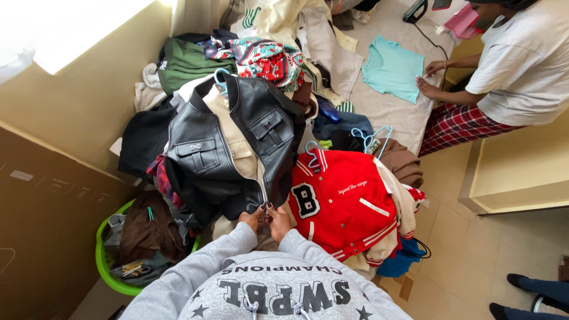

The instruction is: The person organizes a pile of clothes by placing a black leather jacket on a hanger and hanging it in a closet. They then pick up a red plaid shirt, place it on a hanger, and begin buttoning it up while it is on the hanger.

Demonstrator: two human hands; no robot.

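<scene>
Jacket (228, 148) lies unzipped above both hands' fingers (265, 208), which pinch its bottom zipper ends; zipping not yet done.

The black leather jacket (228, 148) hides both hands' fingertips at its hem, and the green basket (105, 261) lies half-buried under clothes.

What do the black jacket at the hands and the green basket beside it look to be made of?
The black jacket looks like leather or an imitation: smooth, with a soft sheen along its folds and pocket flaps, and small metal-looking fastenings. Both the left hand and the right hand grip its bottom edge. The green basket looks like moulded plastic: a bright, even colour and a glossy, rounded rim.
</scene>
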